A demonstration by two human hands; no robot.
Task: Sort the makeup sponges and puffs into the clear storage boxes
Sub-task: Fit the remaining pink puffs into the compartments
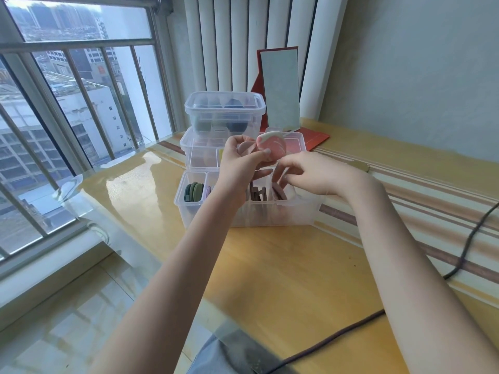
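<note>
My left hand [240, 160] holds two round puffs above the boxes: a pink one with a white band [274, 147] between thumb and fingers, and a mauve one [244, 147] behind it. My right hand [302, 171] pinches a brownish puff [278, 174] over the right compartments of the near clear divided box [297, 211]. That box holds green puffs [193, 191] at its left and brown ones [258, 194] in the middle. A second clear divided box [199, 155] stands behind it.
A lidded clear box [224, 109] with dark sponges is stacked at the back. A red-framed mirror [280, 90] stands to its right. A dark cable [364, 325] runs across the yellow table on the right. The window railing lies to the left.
</note>
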